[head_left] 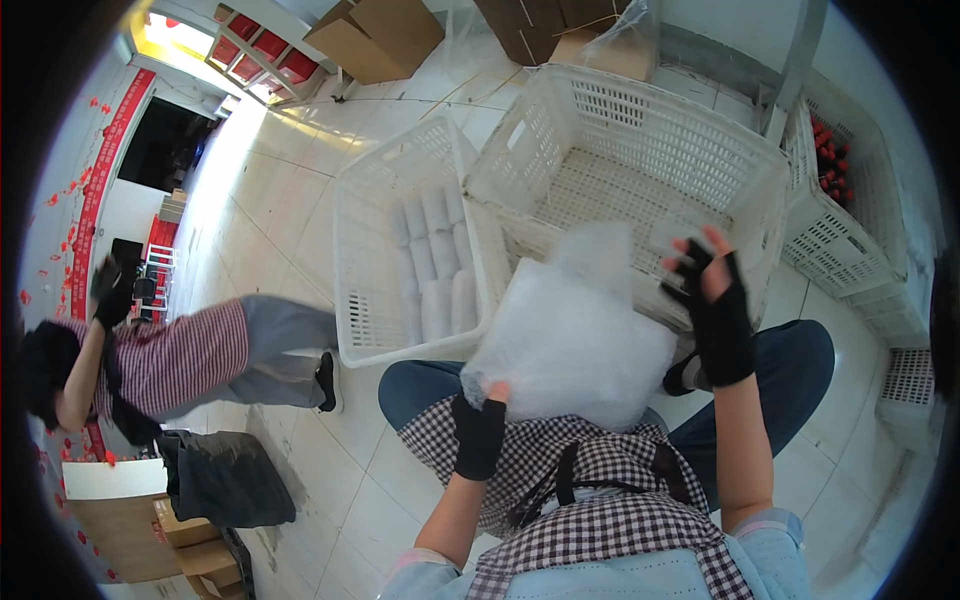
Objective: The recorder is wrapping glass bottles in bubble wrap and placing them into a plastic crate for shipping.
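Observation:
Across my lap lies a thick stack of clear bubble wrap (580,345), with one loose flap sticking up at its far edge. My left hand (480,430), in a black fingerless glove, grips the stack's near left corner, thumb on top. Raised to the right of the stack, my right hand (712,300) wears the same kind of glove. Its fingers are spread and hold nothing. Beyond the stack stands a large white plastic crate (620,215). A second white crate (365,345) on the left holds several rows of white wrapped cylinders (435,250).
At the right, another white crate (850,250) contains red-and-black items (832,165). Cardboard boxes (375,40) stand at the back, beside a metal post (797,75). On the left a person in a striped top (180,360) stands near a dark bin (225,480).

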The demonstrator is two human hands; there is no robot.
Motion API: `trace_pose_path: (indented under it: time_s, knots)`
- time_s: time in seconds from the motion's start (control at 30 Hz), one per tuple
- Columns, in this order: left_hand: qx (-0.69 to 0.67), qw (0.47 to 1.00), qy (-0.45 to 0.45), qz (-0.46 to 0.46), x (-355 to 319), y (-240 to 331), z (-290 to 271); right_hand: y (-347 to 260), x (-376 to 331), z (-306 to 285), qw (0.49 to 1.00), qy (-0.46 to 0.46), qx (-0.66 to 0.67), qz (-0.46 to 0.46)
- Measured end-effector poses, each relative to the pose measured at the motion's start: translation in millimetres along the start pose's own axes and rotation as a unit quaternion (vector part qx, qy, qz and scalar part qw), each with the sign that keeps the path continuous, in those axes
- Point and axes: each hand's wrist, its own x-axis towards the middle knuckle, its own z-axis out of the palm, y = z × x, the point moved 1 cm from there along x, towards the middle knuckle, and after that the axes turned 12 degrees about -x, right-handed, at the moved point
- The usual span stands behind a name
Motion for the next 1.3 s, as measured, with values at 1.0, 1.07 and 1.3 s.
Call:
trace_pose_path:
  time_s: [1.0,1.07,1.3]
  knots:
    - [0.198,0.953,0.04,0.226,12,8,16,18,-82,27,0.758,-0.275,-0.463,-0.368]
    - [0.205,0.958,0.011,0.201,8,14,28,24,-88,52,0.664,-0.24,-0.566,-0.426]
    - [-0.097,0.987,-0.125,-0.002,35,-13,51,72,-79,-14,0.819,-0.443,-0.362,0.053]
